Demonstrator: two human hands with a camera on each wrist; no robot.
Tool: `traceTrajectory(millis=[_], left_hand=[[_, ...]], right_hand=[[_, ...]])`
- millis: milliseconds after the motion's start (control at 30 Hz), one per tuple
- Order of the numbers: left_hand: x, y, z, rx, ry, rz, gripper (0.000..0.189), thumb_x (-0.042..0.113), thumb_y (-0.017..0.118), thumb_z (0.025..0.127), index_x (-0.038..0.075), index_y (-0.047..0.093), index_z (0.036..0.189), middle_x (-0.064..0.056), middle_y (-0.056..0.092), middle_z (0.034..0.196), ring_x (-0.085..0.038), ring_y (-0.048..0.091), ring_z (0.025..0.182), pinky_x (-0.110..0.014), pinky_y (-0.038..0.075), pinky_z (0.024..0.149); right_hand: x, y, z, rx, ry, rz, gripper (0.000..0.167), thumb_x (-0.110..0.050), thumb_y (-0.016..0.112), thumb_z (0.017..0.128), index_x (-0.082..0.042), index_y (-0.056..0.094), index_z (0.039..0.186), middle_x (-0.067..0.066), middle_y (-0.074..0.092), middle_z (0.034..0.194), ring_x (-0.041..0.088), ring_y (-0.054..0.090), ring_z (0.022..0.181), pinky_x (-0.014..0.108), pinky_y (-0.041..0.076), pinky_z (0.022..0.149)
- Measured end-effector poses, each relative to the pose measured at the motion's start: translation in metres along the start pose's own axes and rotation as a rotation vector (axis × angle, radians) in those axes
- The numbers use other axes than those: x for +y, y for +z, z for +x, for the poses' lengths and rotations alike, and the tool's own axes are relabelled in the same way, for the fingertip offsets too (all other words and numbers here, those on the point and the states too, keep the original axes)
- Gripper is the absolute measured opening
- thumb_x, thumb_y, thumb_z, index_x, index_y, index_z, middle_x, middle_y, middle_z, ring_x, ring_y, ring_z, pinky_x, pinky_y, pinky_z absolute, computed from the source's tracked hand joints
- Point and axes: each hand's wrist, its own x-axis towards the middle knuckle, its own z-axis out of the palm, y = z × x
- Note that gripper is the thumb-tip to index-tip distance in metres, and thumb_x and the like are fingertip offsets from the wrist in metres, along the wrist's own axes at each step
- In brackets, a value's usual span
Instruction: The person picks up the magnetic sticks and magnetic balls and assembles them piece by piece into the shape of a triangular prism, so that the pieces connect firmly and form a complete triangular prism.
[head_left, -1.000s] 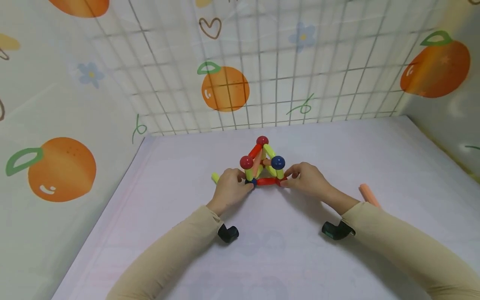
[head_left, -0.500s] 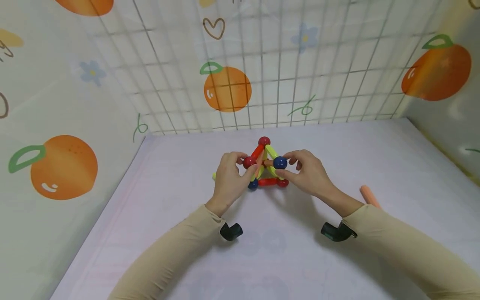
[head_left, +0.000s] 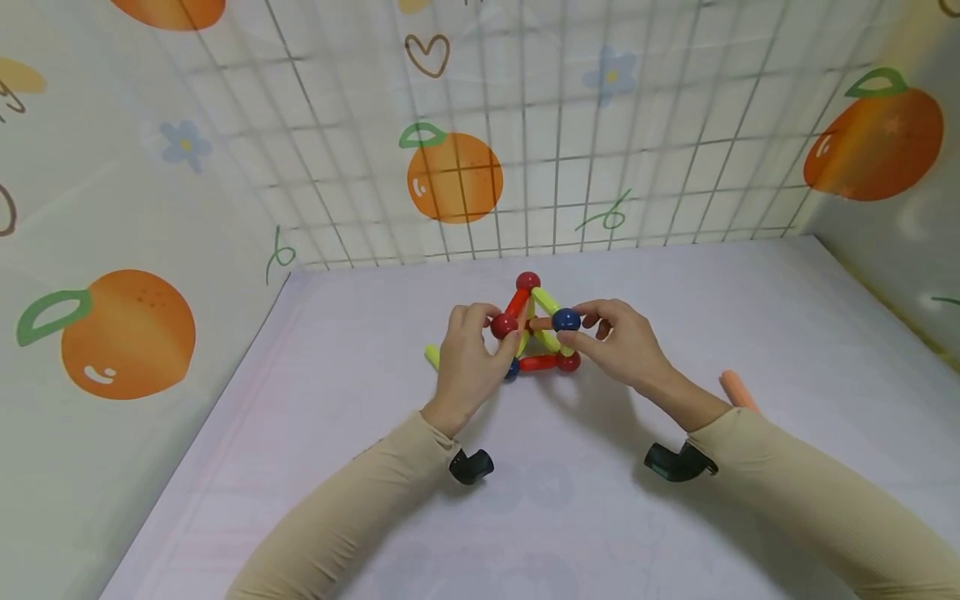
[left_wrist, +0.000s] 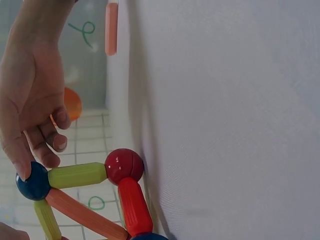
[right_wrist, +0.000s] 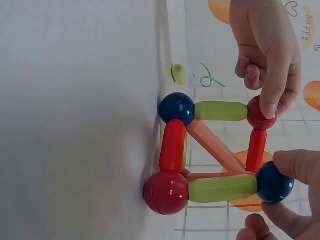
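A structure of magnetic rods and balls stands on the white table (head_left: pixel 337 333). In the head view, thumb and fingers of my left hand (head_left: pixel 468 358) pinch its upper front red ball (head_left: pixel 504 326). My right hand (head_left: pixel 622 346) pinches the upper front blue ball (head_left: pixel 566 320) between thumb and fingers. Yellow-green rods (right_wrist: pixel 222 188) run from these balls down to a lower blue ball (right_wrist: pixel 176 109) and a lower red ball (right_wrist: pixel 166 193). A red rod (head_left: pixel 537 363) joins that lower pair. Another red ball (head_left: pixel 528 282) tops the back, and orange rods (right_wrist: pixel 217 145) cross inside.
A loose orange rod (head_left: pixel 740 392) lies beside the right forearm. One yellow-green rod (head_left: pixel 432 357) lies left of the structure, partly behind the left hand. A fruit-print curtain (head_left: pixel 337 167) with a wire grid behind it bounds the table's back.
Both hands have risen from the lower front balls to the upper front ones and pinch them. Over the last half second, the two upper balls have shifted slightly right.
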Motion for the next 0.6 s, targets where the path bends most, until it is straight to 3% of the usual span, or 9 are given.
traceTrajectory(millis=[233, 467, 600], left_hand=[[0.002, 0.002, 0.0, 0.037, 0.023, -0.007, 0.026, 0.017, 0.071, 0.088, 0.003, 0.061, 0.107, -0.016, 0.057, 0.102, -0.027, 0.055, 0.093, -0.031, 0.049, 0.072], [0.002, 0.003, -0.001, 0.03, 0.02, -0.008, 0.028, 0.019, 0.071, 0.088, 0.004, 0.061, 0.109, -0.016, 0.057, 0.104, -0.029, 0.056, 0.095, -0.031, 0.049, 0.073], [-0.001, 0.002, -0.001, 0.009, 0.0, -0.024, 0.03, 0.021, 0.072, 0.088, 0.005, 0.061, 0.111, -0.017, 0.057, 0.104, -0.032, 0.056, 0.095, -0.029, 0.044, 0.069]], right_hand=[[0.004, -0.008, 0.001, -0.014, 0.079, 0.045, 0.051, -0.038, 0.069, 0.09, -0.01, 0.06, 0.133, 0.01, 0.057, 0.104, 0.023, 0.047, 0.088, 0.026, 0.039, 0.059], [0.006, -0.01, -0.001, -0.018, 0.075, 0.039, 0.055, -0.041, 0.068, 0.09, -0.013, 0.058, 0.136, 0.011, 0.058, 0.107, 0.023, 0.048, 0.089, 0.027, 0.041, 0.061], [0.011, -0.022, -0.009, -0.013, 0.065, 0.027, 0.06, -0.046, 0.068, 0.089, -0.014, 0.055, 0.139, 0.012, 0.058, 0.113, 0.023, 0.048, 0.092, 0.029, 0.041, 0.066]])
